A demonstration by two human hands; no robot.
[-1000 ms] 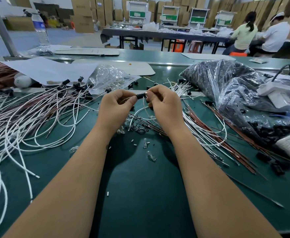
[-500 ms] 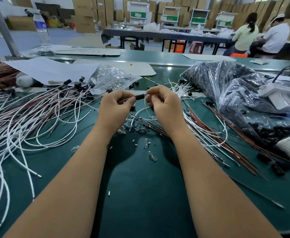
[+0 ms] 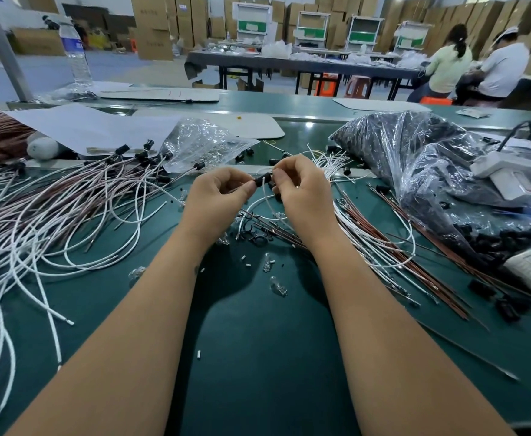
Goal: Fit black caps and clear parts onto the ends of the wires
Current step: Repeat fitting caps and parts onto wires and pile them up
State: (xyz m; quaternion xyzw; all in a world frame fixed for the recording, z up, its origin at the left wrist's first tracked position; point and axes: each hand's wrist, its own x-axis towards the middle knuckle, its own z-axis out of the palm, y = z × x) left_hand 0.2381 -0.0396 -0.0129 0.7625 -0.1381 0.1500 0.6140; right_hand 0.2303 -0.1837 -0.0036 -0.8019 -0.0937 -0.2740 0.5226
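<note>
A small black cap (image 3: 263,179) sits between my two hands above the middle of the green table (image 3: 258,357). My left hand (image 3: 215,199) pinches it from the left, and my right hand (image 3: 302,193) pinches it from the right with curled fingers. A white wire (image 3: 258,201) loops down from the cap under my right hand. Clear parts (image 3: 278,286) lie loose on the table below my hands. Whether a clear part is inside the cap is hidden by my fingers.
Capped white and pink wires (image 3: 69,202) spread over the left. Bare white and brown wires (image 3: 383,243) lie right. A bag of black caps (image 3: 431,171) stands at right, a clear bag (image 3: 201,143) behind my hands. Two people sit at a far table.
Both hands stay at the same spot around the cap. My right fingers have shifted slightly on it, and the cap now tilts up toward the right.
</note>
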